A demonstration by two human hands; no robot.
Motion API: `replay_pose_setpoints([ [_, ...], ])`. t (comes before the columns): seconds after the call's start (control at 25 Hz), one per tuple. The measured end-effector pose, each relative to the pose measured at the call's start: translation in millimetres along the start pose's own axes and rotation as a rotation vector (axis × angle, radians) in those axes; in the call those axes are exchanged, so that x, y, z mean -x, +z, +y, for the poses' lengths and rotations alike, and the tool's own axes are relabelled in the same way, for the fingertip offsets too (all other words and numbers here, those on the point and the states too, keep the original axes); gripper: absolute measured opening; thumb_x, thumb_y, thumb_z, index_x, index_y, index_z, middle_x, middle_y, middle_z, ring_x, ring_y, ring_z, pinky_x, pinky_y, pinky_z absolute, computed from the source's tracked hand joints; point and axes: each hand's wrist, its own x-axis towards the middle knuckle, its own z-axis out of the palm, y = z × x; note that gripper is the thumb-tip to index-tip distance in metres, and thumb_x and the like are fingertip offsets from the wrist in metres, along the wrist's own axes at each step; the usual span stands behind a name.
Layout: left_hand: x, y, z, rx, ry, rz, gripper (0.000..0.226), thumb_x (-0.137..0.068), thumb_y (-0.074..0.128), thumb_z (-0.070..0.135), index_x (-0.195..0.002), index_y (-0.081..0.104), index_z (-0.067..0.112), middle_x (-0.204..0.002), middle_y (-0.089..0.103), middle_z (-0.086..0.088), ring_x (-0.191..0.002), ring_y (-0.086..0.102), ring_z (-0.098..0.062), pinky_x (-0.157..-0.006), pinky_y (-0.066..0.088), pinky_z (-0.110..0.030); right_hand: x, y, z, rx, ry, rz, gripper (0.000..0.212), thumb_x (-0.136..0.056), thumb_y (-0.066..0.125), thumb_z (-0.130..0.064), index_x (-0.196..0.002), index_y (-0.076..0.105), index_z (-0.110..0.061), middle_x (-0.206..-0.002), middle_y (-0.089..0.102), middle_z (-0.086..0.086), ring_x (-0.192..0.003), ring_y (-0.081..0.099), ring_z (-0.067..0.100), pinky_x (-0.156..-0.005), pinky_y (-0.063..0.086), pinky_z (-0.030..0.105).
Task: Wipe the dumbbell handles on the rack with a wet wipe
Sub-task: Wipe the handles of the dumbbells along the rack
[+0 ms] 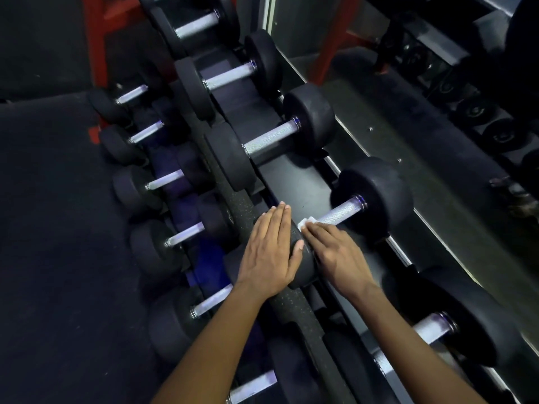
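A black dumbbell lies on the top shelf of the rack [294,182], and its knurled silver handle [339,212] shows between its two round heads. My left hand [269,252] rests flat, fingers straight, on the near head [300,258] of that dumbbell. My right hand [335,252] lies over the near end of the handle and presses a white wet wipe [307,221] against it. Only a corner of the wipe shows past my fingertips.
More black dumbbells line the top shelf toward the back [271,138] and one lies nearer me [431,328]. A lower tier at left holds several smaller dumbbells [166,180]. A mirror strip runs along the right. Dark rubber floor [43,228] lies at left.
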Motion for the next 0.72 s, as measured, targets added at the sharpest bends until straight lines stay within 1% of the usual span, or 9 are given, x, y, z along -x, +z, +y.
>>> replay_pose_setpoints([
  [0.04, 0.0, 0.3, -0.4, 0.005, 0.001, 0.006, 0.061, -0.096, 0.03, 0.037, -0.142, 0.034, -0.003, -0.147, 0.036, -0.018, -0.137, 0.034, -0.028, -0.113, 0.028, -0.043, -4.0, -1.6, -1.1, 0.008, 0.0, -0.013, 0.044, -0.079, 0.068, -0.009, -0.122, 0.061, -0.007, -0.122, 0.064, 0.005, -0.114, 0.059, 0.022, -0.08, 0.052, 0.033],
  [0.12, -0.3, 1.4, -1.7, 0.009, 0.009, 0.014, 0.06, -0.096, 0.032, 0.036, -0.142, 0.034, -0.003, -0.147, 0.037, -0.018, -0.137, 0.035, -0.029, -0.113, 0.029, -0.044, -18.7, -6.8, 1.0, 0.021, -0.013, -0.075, 0.038, -0.079, 0.066, -0.013, -0.117, 0.064, -0.01, -0.114, 0.066, 0.002, -0.108, 0.061, 0.021, -0.087, 0.048, 0.035],
  [0.2, -0.1, 1.9, -1.8, 0.009, 0.011, 0.011, 0.06, -0.096, 0.032, 0.035, -0.142, 0.033, -0.003, -0.147, 0.037, -0.019, -0.136, 0.035, -0.029, -0.113, 0.029, -0.044, -35.6, -11.2, 6.5, 0.03, -0.046, -0.206, 0.028, -0.086, 0.054, -0.019, -0.112, 0.062, -0.014, -0.106, 0.065, 0.0, -0.102, 0.061, 0.022, -0.098, 0.039, 0.036],
  [0.24, -0.1, 1.8, -1.3, 0.009, 0.009, 0.011, 0.06, -0.096, 0.032, 0.036, -0.141, 0.033, -0.003, -0.147, 0.037, -0.019, -0.136, 0.035, -0.029, -0.113, 0.029, -0.044, -43.4, -13.2, 9.8, 0.044, -0.068, -0.264, 0.026, -0.089, 0.048, -0.021, -0.11, 0.061, -0.015, -0.103, 0.064, 0.001, -0.1, 0.06, 0.023, -0.099, 0.036, 0.035],
  [0.36, -0.7, 1.3, -1.0, 0.011, 0.008, 0.014, 0.06, -0.096, 0.031, 0.036, -0.141, 0.034, -0.003, -0.146, 0.038, -0.018, -0.136, 0.036, -0.029, -0.113, 0.029, -0.043, -58.3, -19.9, 18.5, 0.083, -0.101, -0.306, 0.023, -0.092, 0.042, -0.022, -0.098, 0.062, -0.013, -0.094, 0.065, 0.006, -0.091, 0.062, 0.028, -0.09, 0.038, 0.037],
  [0.44, -0.3, 0.8, -1.1, 0.008, 0.013, 0.013, 0.06, -0.096, 0.032, 0.035, -0.142, 0.034, -0.003, -0.146, 0.038, -0.018, -0.136, 0.036, -0.029, -0.113, 0.029, -0.043, -63.5, -24.1, 26.4, 0.097, -0.05, -0.32, 0.025, -0.093, 0.042, -0.022, -0.092, 0.063, -0.009, -0.093, 0.066, 0.012, -0.09, 0.062, 0.033, -0.084, 0.039, 0.04],
  [0.56, -0.8, 1.1, -1.8, 0.016, 0.016, 0.023, 0.059, -0.096, 0.033, 0.035, -0.141, 0.034, -0.003, -0.146, 0.038, -0.019, -0.135, 0.037, -0.029, -0.113, 0.029, -0.043, -71.8, -31.5, 39.7, 0.203, 0.08, -0.417, 0.024, -0.092, 0.043, -0.022, -0.099, 0.061, -0.009, -0.104, 0.065, 0.01, -0.1, 0.058, 0.031, -0.086, 0.037, 0.037],
  [0.64, -0.7, 1.3, -1.8, 0.02, 0.019, 0.027, 0.059, -0.095, 0.033, 0.035, -0.141, 0.035, -0.003, -0.145, 0.039, -0.019, -0.135, 0.037, -0.03, -0.113, 0.03, -0.043, -74.0, -33.3, 46.4, 0.289, 0.124, -0.434, 0.024, -0.091, 0.043, -0.021, -0.102, 0.062, -0.01, -0.107, 0.065, 0.008, -0.103, 0.057, 0.028, -0.086, 0.036, 0.034],
  [0.72, -0.8, 1.2, -2.1, 0.023, 0.021, 0.027, 0.059, -0.095, 0.034, 0.034, -0.141, 0.036, -0.004, -0.145, 0.04, -0.019, -0.134, 0.038, -0.03, -0.112, 0.03, -0.043, -76.5, -33.6, 47.6, 0.323, 0.148, -0.434, 0.025, -0.09, 0.043, -0.02, -0.102, 0.062, -0.01, -0.107, 0.066, 0.008, -0.103, 0.056, 0.027, -0.086, 0.037, 0.033],
])
